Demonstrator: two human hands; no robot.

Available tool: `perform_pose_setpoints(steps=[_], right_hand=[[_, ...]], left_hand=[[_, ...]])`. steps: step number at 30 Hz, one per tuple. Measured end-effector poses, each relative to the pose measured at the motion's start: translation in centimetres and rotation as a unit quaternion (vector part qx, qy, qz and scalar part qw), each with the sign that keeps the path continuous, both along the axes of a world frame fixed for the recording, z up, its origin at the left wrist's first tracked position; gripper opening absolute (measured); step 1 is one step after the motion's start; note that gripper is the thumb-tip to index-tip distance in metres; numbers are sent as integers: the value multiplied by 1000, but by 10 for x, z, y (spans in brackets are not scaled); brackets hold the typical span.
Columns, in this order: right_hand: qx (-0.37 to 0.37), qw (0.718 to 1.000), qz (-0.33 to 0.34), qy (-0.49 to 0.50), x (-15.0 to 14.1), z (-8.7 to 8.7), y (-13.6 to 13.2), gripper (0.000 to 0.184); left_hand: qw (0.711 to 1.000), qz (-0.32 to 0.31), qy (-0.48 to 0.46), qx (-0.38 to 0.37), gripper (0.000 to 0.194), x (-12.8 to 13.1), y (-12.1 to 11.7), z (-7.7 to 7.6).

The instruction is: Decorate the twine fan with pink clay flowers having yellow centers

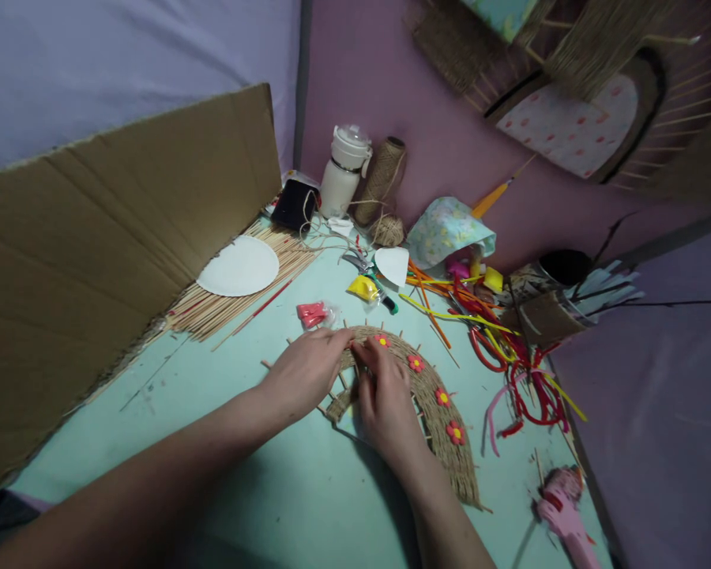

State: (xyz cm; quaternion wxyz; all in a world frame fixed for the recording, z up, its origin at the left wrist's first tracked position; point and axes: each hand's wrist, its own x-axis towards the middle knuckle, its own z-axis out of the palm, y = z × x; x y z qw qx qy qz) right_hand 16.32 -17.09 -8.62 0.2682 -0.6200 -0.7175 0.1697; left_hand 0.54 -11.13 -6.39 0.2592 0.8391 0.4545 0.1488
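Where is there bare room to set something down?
Bare patches lie between the left forearm and right forearm, and between the left forearm and the stick bundle. A smaller one separates the woven arch from the pink tool. Crowded: the back, with white bottle and twine spool, and the right, with pipe cleaners.

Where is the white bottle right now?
In the head view, the white bottle stands upright toward the back, slightly left of centre, between the black item and the tall spool of twine.
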Motion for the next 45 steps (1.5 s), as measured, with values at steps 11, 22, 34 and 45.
perform_pose_setpoints(steps=[11, 22, 34, 45], right_hand=[[-44, 994, 2, 100, 2, 1, 0, 53], [-42, 989, -10, 139, 0, 4, 2, 51], [-25, 986, -32, 162, 3, 2, 2, 49], [-48, 994, -29, 96, 1, 2, 2, 50]], left_hand=[[1000, -4, 26, 6, 37, -1, -1, 2], [1000, -6, 4, 22, 38, 0, -1, 3], [999, -14, 17, 31, 34, 0, -1, -1], [1000, -5, 8, 24, 38, 0, -1, 0]])
